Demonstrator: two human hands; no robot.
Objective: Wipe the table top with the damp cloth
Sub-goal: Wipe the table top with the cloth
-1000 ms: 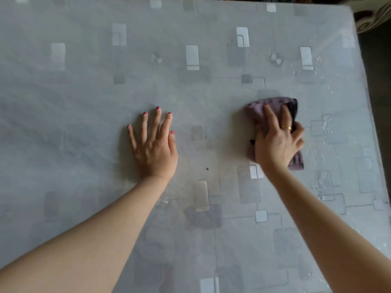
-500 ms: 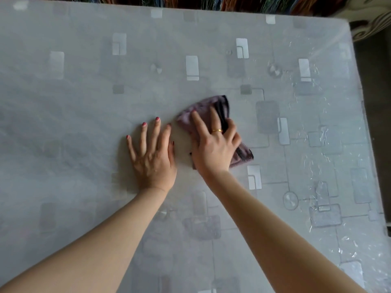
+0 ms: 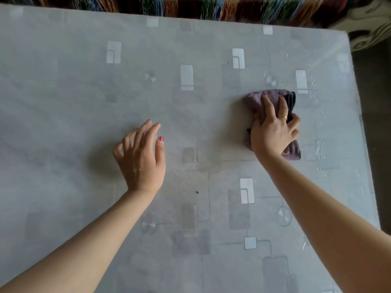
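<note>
The table top [image 3: 84,102] is covered in a grey sheet with a pattern of pale squares. A purple damp cloth [image 3: 257,98] lies folded on its right part. My right hand [image 3: 273,127] presses down on the cloth, two fingers stretched forward over it and the outer fingers curled over its right edge. My left hand [image 3: 141,157] is at the middle of the table, palm raised, with its fingers loosely bent down towards the surface and holding nothing.
Wet streaks and droplets [image 3: 317,144] glisten along the right side of the table. A small dark speck [image 3: 197,192] sits near the centre. A colourful fringed fabric [image 3: 211,7] runs behind the far edge. The table's right edge [image 3: 368,166] borders dark floor.
My right hand has swept the cloth from beside my left hand out to the right. My left hand, flat on the table before, has lifted its palm and bent its fingers.
</note>
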